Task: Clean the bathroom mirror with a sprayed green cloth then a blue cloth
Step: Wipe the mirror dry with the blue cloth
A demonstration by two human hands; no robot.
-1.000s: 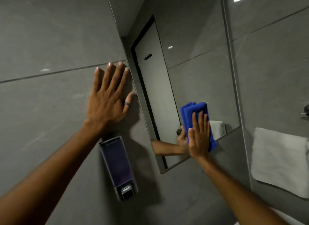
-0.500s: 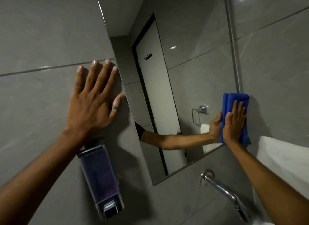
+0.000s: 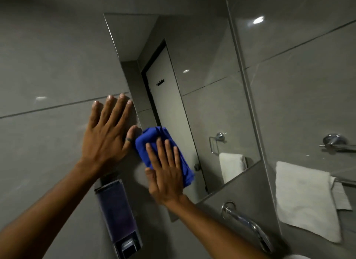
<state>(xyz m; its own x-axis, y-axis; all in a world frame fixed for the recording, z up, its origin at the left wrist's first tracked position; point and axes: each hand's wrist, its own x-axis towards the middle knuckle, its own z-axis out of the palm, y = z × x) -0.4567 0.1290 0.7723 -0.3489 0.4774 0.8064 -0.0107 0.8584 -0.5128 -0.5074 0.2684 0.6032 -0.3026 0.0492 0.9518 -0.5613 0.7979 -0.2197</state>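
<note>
The wall mirror [image 3: 202,104] hangs on grey tiles and reflects a door and a towel ring. My right hand [image 3: 165,170] lies flat on a folded blue cloth [image 3: 152,143] and presses it against the mirror's lower left edge. My left hand [image 3: 107,135] rests flat on the tile wall just left of the mirror, fingers spread, a ring on the thumb, holding nothing. The thumb almost touches the cloth. No green cloth is in view.
A soap dispenser [image 3: 117,216] is fixed to the wall below my left hand. A chrome tap [image 3: 248,226] juts out under the mirror. A white towel [image 3: 306,199] hangs on a rail [image 3: 335,143] at the right.
My right hand has swept the blue cloth from the mirror's right edge across to its lower left edge. My left hand stays on the wall. The camera has tilted upward.
</note>
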